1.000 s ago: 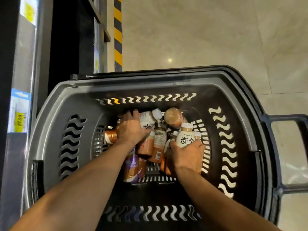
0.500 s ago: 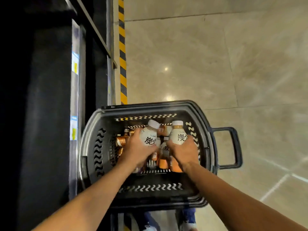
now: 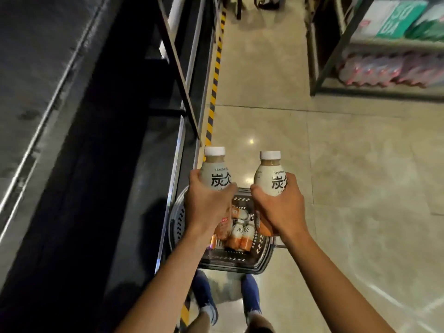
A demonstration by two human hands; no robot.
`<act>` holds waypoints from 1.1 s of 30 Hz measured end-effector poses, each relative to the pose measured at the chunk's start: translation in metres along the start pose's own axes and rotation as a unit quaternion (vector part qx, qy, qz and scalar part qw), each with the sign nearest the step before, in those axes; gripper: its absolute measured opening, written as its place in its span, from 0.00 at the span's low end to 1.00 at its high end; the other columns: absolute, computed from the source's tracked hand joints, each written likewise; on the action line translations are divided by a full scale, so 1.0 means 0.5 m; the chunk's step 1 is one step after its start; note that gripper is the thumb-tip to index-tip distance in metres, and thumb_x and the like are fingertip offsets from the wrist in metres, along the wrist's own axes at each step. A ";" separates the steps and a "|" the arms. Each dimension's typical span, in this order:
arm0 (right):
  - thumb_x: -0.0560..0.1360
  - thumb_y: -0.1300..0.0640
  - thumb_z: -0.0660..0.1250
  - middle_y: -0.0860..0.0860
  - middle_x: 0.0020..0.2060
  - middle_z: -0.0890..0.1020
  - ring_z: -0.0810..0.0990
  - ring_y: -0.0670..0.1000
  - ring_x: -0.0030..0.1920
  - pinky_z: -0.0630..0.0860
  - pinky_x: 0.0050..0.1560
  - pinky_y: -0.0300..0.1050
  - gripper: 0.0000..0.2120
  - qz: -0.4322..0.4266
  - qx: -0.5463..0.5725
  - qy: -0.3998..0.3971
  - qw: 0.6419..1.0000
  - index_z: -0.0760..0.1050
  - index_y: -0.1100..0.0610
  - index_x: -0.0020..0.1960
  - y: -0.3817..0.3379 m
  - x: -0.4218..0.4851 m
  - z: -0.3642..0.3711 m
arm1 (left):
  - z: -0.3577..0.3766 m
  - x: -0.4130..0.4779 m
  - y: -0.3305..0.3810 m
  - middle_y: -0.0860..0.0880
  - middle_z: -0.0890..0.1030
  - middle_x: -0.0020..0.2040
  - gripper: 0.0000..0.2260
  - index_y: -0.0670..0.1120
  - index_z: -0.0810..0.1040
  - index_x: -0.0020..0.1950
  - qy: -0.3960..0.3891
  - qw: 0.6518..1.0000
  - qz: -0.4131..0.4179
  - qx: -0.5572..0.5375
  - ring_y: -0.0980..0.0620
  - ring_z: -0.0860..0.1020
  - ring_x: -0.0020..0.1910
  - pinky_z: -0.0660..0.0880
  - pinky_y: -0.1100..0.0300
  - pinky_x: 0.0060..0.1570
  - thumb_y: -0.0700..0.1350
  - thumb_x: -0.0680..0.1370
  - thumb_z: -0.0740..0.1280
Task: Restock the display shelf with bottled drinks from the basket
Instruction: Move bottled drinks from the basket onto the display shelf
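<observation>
My left hand (image 3: 207,207) grips a white-capped latte bottle (image 3: 215,170) with a cream label and an orange base, held upright. My right hand (image 3: 280,210) grips a second, matching latte bottle (image 3: 269,176), also upright. Both bottles are raised well above the dark plastic basket (image 3: 240,264), which stands on the floor below my hands. Several more bottles (image 3: 241,233) lie inside the basket between my wrists. The dark display shelf (image 3: 108,131) runs along my left side, its edge close to the left bottle.
A yellow-and-black striped strip (image 3: 215,82) marks the floor along the shelf base. Another rack (image 3: 384,66) with packed bottles and green boxes stands at the far right. Beige tiled floor lies between them. My blue shoes (image 3: 251,294) are just behind the basket.
Both hands have lifted a bottle each out of the basket and risen high above it. The view has pulled up and back, so the basket looks small and far below.
</observation>
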State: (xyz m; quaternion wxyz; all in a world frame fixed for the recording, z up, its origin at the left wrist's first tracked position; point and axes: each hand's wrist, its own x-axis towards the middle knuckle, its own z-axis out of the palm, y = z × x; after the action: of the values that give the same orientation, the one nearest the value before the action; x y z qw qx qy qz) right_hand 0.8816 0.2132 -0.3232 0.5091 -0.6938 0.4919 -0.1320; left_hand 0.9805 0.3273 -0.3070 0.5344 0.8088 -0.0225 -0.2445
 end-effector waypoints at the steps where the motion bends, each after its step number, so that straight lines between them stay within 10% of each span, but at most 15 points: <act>1: 0.66 0.49 0.77 0.44 0.42 0.81 0.81 0.43 0.40 0.76 0.37 0.40 0.25 -0.018 0.008 -0.003 1.000 0.70 0.50 0.58 -0.038 -0.027 -0.017 | -0.027 -0.033 0.039 0.53 0.80 0.40 0.21 0.51 0.69 0.54 0.014 1.000 0.005 -0.016 0.66 0.78 0.30 0.72 0.71 0.25 0.42 0.68 0.76; 13: 0.66 0.51 0.78 0.44 0.39 0.81 0.80 0.37 0.38 0.75 0.34 0.33 0.21 -0.277 0.061 -0.262 0.922 0.71 0.45 0.52 -0.366 -0.358 -0.031 | -0.329 -0.445 0.212 0.47 0.76 0.33 0.22 0.50 0.69 0.51 0.276 0.940 0.058 -0.194 0.51 0.76 0.27 0.73 0.59 0.26 0.45 0.65 0.78; 16: 0.64 0.49 0.78 0.42 0.39 0.82 0.81 0.38 0.39 0.76 0.36 0.36 0.22 -0.322 0.067 -0.343 0.880 0.72 0.45 0.54 -0.413 -0.484 -0.006 | -0.421 -0.568 0.207 0.53 0.78 0.37 0.20 0.50 0.71 0.51 0.412 0.897 0.059 -0.150 0.63 0.77 0.30 0.71 0.72 0.27 0.42 0.67 0.78; 33: 0.64 0.51 0.77 0.35 0.41 0.82 0.82 0.38 0.40 0.75 0.35 0.30 0.22 -0.414 0.104 -0.659 0.619 0.73 0.46 0.54 -0.320 -1.332 -0.018 | -0.689 -1.369 -0.025 0.53 0.80 0.37 0.21 0.50 0.72 0.52 0.747 0.654 0.031 -0.116 0.62 0.78 0.32 0.73 0.68 0.30 0.47 0.65 0.79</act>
State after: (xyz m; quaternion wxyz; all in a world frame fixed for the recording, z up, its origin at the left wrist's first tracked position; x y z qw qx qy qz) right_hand 0.6429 0.7522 0.0263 0.6568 -0.6676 -0.3320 0.1129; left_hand 0.5205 0.8305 0.0429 0.4678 0.6487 0.3880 0.4581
